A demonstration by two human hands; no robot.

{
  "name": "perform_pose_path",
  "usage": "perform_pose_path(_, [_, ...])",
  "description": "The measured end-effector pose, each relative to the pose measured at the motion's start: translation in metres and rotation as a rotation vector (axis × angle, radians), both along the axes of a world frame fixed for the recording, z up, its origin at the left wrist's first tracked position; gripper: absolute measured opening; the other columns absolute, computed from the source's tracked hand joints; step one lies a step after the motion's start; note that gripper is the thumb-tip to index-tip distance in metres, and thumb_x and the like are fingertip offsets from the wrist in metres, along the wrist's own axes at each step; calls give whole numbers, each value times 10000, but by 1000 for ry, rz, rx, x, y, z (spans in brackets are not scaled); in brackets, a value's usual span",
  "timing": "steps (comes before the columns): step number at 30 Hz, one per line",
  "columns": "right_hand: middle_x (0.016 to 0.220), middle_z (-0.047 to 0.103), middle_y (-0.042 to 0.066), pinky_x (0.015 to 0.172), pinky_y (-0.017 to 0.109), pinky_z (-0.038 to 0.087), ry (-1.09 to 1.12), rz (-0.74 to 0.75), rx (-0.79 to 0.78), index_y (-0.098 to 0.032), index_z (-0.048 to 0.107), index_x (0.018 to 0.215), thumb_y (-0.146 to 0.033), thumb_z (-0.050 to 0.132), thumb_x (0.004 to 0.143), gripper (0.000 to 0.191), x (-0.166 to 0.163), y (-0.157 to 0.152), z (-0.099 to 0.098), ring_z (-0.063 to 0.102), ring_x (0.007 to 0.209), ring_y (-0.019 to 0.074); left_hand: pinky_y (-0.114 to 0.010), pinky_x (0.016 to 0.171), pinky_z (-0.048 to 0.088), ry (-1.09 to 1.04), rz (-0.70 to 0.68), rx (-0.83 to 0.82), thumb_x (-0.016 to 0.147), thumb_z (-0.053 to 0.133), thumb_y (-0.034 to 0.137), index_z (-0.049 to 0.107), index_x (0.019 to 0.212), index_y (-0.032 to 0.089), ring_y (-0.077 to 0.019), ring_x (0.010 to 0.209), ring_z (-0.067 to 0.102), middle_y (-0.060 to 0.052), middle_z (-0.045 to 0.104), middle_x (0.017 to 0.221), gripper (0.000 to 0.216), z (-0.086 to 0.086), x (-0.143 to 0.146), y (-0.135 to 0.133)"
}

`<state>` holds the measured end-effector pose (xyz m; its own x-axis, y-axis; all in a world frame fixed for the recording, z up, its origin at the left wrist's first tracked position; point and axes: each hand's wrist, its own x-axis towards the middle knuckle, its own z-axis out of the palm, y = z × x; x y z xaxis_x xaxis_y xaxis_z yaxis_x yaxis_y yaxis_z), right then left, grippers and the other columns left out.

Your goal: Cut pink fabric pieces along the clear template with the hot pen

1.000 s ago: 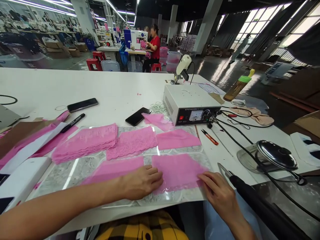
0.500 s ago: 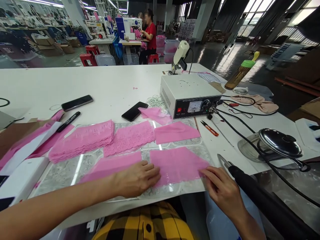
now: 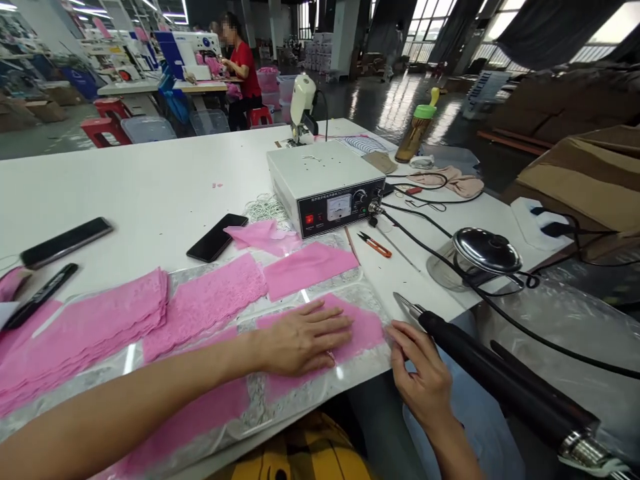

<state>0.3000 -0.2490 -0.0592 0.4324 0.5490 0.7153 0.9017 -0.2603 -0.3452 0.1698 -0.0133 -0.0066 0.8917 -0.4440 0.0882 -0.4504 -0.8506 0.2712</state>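
A pink fabric piece [image 3: 363,327] lies flat on the clear-covered table edge in front of me. My left hand [image 3: 305,340] rests palm down on it, fingers stretched out. At the fabric's right tip is my right hand [image 3: 423,380], its fingers loosely bent and the thumb apart; whether the fingertips touch the cloth is unclear. A black handheld cutter [image 3: 500,380] with a pointed metal blade lies just right of that hand, its tip over the table. Another pink piece [image 3: 200,413] lies partly under my left forearm. Behind are a pink lace stack [image 3: 210,300] and a folded pink piece [image 3: 310,267].
A white control box [image 3: 325,180] stands at the back, with black cables running right. Orange thread snips [image 3: 375,244], a lidded glass pot [image 3: 480,260] and a phone [image 3: 217,237] lie around it. A marker [image 3: 43,297] is at left. Beyond the table, a person in red sits sewing.
The view has turned right. My left hand has slid right onto the fabric piece and its fingers have spread flat. My right hand stays by the fabric's right tip.
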Motion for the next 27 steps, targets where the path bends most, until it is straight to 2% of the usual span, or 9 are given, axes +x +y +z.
perform_pose_path(2, [1132, 653, 76, 836, 330, 584, 17, 11, -28, -270, 614, 1248, -42, 500, 846, 475, 2, 0, -2, 655, 1001, 190, -509, 1229, 151, 49, -24, -13, 1025, 380, 414, 378, 1485, 154, -261, 1474, 270, -105, 364, 1548, 528, -3, 2, 1])
perform_pose_path(5, [1180, 630, 79, 815, 331, 589, 37, 39, -62, -277, 631, 1220, -44, 494, 847, 461, 5, 0, -3, 646, 971, 178, -526, 1229, 126, 74, -41, -11, 1022, 393, 395, 392, 1477, 159, -262, 1466, 288, -93, 357, 1551, 513, -2, 0, 2])
perform_pose_path(15, [1147, 638, 75, 781, 305, 593, 39, 26, -19, -258, 671, 1089, -39, 501, 843, 371, 4, 3, -5, 651, 909, 160, -489, 1237, 125, 30, -56, 21, 1013, 416, 386, 428, 1459, 202, -246, 1455, 319, -79, 406, 1527, 482, 1, 0, 4])
perform_pose_path(18, [1149, 635, 85, 802, 306, 594, 34, 7, -2, -244, 666, 1095, -22, 519, 837, 370, 4, 2, -4, 652, 941, 167, -477, 1237, 131, 14, -58, 27, 1011, 417, 386, 453, 1441, 199, -247, 1445, 340, -77, 413, 1524, 470, 1, 0, 4])
perform_pose_path(23, [1169, 622, 81, 798, 290, 598, 13, 87, -13, -265, 688, 1069, 18, 503, 840, 408, 3, 1, -4, 650, 1006, 170, -468, 1240, 107, 3, -49, 31, 1022, 376, 392, 461, 1428, 192, -238, 1453, 325, -78, 412, 1527, 461, -2, -1, 3])
perform_pose_path(27, [1117, 657, 69, 841, 286, 594, 22, 6, 24, -243, 681, 1060, -15, 530, 849, 346, 1, -1, -8, 667, 965, 161, -481, 1237, 109, 14, -55, 24, 1020, 376, 383, 465, 1422, 179, -247, 1450, 330, -83, 398, 1535, 460, -2, -2, 4])
